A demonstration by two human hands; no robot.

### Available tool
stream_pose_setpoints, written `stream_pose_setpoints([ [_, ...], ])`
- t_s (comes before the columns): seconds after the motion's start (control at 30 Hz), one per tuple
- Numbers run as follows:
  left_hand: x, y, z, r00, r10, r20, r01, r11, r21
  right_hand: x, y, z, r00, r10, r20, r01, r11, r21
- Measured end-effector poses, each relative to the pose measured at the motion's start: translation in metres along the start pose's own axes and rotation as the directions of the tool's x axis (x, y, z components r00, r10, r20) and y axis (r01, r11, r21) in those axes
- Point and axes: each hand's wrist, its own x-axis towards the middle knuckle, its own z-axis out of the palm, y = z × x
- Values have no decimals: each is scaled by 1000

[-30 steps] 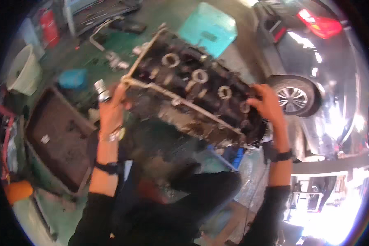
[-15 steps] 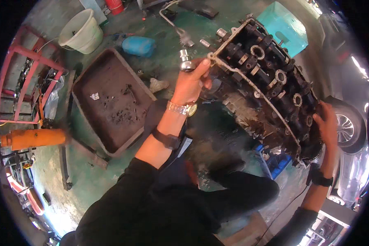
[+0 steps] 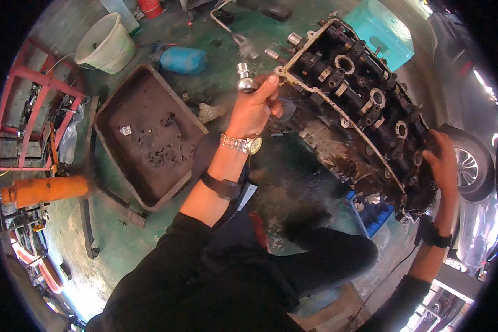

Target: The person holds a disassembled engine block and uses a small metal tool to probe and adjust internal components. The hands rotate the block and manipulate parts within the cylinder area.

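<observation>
My left grip (image 3: 254,108) is clamped on a chrome socket tool (image 3: 244,78), its head upward; my right grip (image 3: 441,161) is closed on the near right end of the engine (image 3: 362,108). A turquoise crate (image 3: 390,34) stands just beyond the engine's far side, and a blue bin (image 3: 380,219) of parts sits below its near end. Left of me lie a dirt-stained tray (image 3: 128,113), a blue jug (image 3: 183,60) and a pale bucket (image 3: 106,47). The engine is in front of me, to the right, its long axis slanting from far left to near right, its row of round rings facing up. The green floor (image 3: 116,243) is stained; a red rack (image 3: 39,83) stands at far left, a car wheel (image 3: 467,167) at right.
</observation>
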Motion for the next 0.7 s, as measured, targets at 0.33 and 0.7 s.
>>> stream_pose_setpoints([
  [0.33, 2, -5, -7, 999, 45, 29, -48, 994, 100, -4, -2, 6, 997, -13, -79, 13, 1000, -8],
  [0.7, -2, 0, -4, 999, -40, -6, 40, 997, 64, 3, -4, -1, 993, 121, 6, -121, 993, -9],
])
